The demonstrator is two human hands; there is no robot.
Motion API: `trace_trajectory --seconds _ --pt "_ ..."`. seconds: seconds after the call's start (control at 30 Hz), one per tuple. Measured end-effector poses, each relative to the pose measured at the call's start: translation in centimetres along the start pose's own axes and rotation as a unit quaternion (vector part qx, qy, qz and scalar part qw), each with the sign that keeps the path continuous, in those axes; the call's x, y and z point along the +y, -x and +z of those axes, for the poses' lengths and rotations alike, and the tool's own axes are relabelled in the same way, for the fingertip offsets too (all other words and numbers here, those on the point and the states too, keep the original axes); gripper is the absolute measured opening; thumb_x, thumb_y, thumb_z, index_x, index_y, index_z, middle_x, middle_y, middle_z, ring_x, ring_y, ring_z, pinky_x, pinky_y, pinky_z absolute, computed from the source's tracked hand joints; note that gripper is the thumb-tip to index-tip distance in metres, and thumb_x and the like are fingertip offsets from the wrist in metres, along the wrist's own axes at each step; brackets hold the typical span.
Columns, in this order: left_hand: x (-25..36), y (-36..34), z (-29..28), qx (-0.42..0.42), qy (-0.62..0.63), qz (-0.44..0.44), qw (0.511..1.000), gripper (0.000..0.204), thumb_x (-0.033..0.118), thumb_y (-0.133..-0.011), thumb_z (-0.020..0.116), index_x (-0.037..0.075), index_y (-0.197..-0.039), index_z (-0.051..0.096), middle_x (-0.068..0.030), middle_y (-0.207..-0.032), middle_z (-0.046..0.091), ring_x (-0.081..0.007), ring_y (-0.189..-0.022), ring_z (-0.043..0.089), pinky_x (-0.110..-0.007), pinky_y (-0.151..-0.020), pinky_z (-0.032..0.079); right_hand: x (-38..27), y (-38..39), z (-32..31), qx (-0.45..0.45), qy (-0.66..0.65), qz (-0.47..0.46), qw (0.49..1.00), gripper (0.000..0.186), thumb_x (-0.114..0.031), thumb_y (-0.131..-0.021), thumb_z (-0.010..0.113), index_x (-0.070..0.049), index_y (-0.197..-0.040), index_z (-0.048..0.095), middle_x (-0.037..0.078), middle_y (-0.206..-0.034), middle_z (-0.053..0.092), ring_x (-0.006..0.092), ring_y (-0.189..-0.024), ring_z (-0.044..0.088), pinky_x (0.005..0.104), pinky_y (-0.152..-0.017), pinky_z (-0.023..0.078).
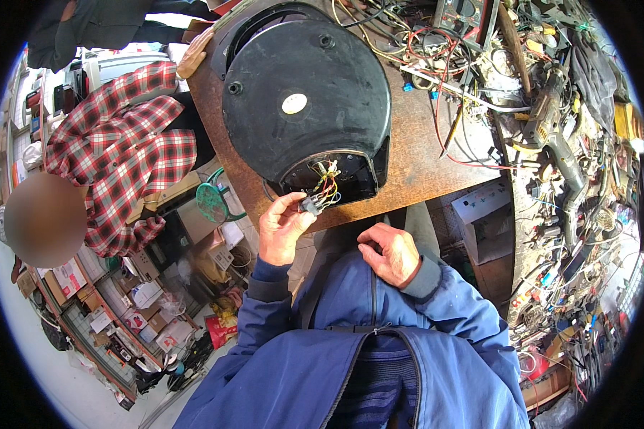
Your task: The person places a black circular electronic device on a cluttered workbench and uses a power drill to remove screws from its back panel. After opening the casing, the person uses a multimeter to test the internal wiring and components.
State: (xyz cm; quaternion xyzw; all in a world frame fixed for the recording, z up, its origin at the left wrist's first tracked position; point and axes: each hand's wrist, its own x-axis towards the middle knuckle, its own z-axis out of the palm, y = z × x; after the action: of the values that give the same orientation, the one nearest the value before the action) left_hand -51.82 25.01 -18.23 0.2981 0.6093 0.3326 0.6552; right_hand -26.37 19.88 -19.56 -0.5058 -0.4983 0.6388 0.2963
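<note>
A large black round appliance (pixel 308 107) lies on the wooden table with a flat, disc-like face up, showing a pale oval sticker. From an open recess (pixel 343 175) at its near edge comes a bundle of red, yellow and other thin wires (pixel 329 182). My left hand (pixel 283 227) pinches a small grey component with wires (pixel 310 206) between thumb and fingers, just off the table edge. Near my jacket front, my right hand (pixel 392 254) has its fingers loosely curled, apart from the appliance; nothing shows in it, though its palm is hidden.
The brown wooden table (pixel 422 161) carries loose cables and a multimeter (pixel 469 18) at its far right. Along the right, a bench is crowded with tools, including an angle grinder (pixel 547 118). At left stands a person in a checked shirt (pixel 132 132), near a green stool (pixel 217 198).
</note>
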Motion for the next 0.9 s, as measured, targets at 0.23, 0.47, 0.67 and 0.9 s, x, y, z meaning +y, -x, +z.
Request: trace_trajectory --seconds 0.23,0.47,0.67,0.9 --pt "0.7 0.0 -0.2 0.023 0.061 -0.068 0.996 0.031 0.028 -0.104 0.06 0.001 -0.12 0.061 -0.0147 -0.094 0.073 -0.0254 -0.077 0.074 -0.035 -0.069 0.062 -0.1 -0.2 0.1 0.01 0.009 0.0 1.0 0.012 -0.007 -0.085 0.07 -0.001 -0.096 0.068 0.016 -0.085 0.065 0.0338 -0.076 0.067 0.0401 -0.067 0.053" --pt "1.0 -0.1 -0.1 0.041 0.074 -0.083 0.993 0.03 0.033 -0.106 0.055 0.003 -0.103 0.063 -0.016 -0.085 0.073 -0.026 -0.07 0.073 -0.035 -0.063 0.061 -0.2 -0.3 0.0 0.008 0.01 0.002 1.0 0.012 -0.007 -0.085 0.069 0.0 -0.095 0.068 0.017 -0.086 0.066 0.0347 -0.078 0.067 0.0404 -0.068 0.053" --pt "0.8 -0.2 0.0 0.049 0.075 -0.087 0.992 0.031 0.034 -0.106 0.056 0.003 -0.102 0.063 -0.0163 -0.084 0.073 -0.0258 -0.069 0.073 -0.035 -0.062 0.061 0.0 -0.3 -0.2 0.002 0.01 0.006 1.0 0.013 -0.008 -0.086 0.069 0.0 -0.096 0.068 0.017 -0.086 0.066 0.0349 -0.078 0.068 0.0404 -0.069 0.054" --pt "1.7 -0.3 1.0 0.064 0.044 -0.092 0.993 0.025 0.029 -0.104 0.06 0.005 -0.102 0.057 -0.0074 -0.087 0.064 -0.0183 -0.075 0.067 -0.034 -0.064 0.058 1.1 -0.4 0.7 0.039 0.057 -0.037 0.997 0.015 -0.017 -0.085 0.067 -0.005 -0.093 0.069 0.018 -0.087 0.067 0.0379 -0.083 0.067 0.0465 -0.073 0.055"
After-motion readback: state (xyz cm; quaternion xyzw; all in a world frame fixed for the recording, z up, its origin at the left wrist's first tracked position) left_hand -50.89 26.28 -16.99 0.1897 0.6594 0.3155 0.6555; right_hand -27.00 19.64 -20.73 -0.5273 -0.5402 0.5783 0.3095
